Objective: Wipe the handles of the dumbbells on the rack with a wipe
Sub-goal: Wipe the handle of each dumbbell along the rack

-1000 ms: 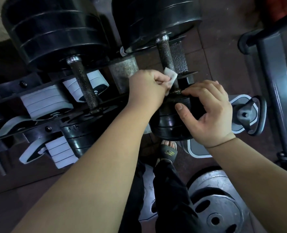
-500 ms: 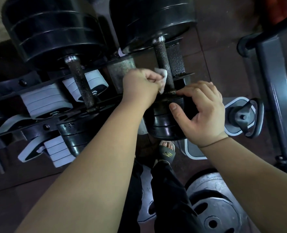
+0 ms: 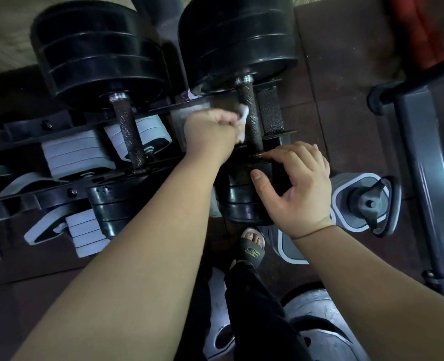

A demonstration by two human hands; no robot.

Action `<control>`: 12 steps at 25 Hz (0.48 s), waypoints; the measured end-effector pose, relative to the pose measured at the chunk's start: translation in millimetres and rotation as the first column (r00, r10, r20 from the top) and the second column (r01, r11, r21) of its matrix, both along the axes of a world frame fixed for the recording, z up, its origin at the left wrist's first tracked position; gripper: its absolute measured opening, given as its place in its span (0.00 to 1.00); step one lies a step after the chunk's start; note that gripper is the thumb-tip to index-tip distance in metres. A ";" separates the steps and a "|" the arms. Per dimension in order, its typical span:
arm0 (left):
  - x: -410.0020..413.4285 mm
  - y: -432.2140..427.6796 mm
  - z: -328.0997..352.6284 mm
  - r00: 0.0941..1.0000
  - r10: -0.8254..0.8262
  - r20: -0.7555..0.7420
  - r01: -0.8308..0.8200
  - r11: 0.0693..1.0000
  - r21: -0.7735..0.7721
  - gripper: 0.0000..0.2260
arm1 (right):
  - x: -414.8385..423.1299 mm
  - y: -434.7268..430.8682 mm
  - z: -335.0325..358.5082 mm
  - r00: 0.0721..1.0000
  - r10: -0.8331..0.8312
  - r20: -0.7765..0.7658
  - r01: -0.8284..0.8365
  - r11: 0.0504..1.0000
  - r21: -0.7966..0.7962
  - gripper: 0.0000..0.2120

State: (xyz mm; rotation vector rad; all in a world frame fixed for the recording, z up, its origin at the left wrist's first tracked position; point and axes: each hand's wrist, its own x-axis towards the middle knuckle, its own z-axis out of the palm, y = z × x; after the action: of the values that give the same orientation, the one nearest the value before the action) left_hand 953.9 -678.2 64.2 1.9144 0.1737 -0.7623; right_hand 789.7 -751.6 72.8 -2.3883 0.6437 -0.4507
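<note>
Two big black dumbbells lie across the dark rack [image 3: 90,194]. The right dumbbell's knurled handle [image 3: 252,118] runs from its far head [image 3: 239,40] to its near head [image 3: 244,204]. My left hand [image 3: 210,134] grips a small white wipe [image 3: 243,115] and holds it against the left side of that handle, about halfway along. My right hand [image 3: 299,183] rests on the near head, fingers bent over its top and thumb pressed on its side. The left dumbbell's handle [image 3: 128,134] stands bare.
Grey-and-black adjustable weights [image 3: 77,152] sit on a lower rack shelf. A grey kettlebell [image 3: 364,201] stands on the floor at right, beside a grey machine frame [image 3: 429,162]. Weight plates [image 3: 317,324] lie on the floor by my sandalled foot [image 3: 252,246].
My left hand has slid the wipe up the right dumbbell's handle, from its near end toward the middle. My right hand stays on the near head.
</note>
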 end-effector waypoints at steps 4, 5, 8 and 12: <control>-11.5 27.4 28.9 0.956 -0.289 0.040 0.282 0.951 0.128 0.07 | 0.9 -0.6 4.8 0.999 0.005 -0.042 -0.004 1.000 0.025 0.15; -15.1 34.6 36.7 0.964 -0.252 0.087 0.243 0.964 0.108 0.10 | 0.7 -1.4 6.1 0.999 0.008 -0.053 -0.005 0.999 0.048 0.15; -11.5 64.6 59.1 0.959 -0.108 0.261 0.098 0.994 0.050 0.16 | 7.2 -6.3 18.3 0.996 0.065 -0.063 -0.055 0.988 0.144 0.13; 13.0 129.8 85.1 0.835 0.041 0.549 -0.130 0.984 0.123 0.06 | 38.5 22.8 41.9 0.986 0.150 0.071 -0.164 0.945 0.282 0.10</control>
State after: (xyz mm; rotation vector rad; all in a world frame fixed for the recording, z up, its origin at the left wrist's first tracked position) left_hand 966.8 -548.4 149.3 2.1799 -0.0391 -0.1180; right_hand 828.2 -728.9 114.8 -2.1250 0.4576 -0.3214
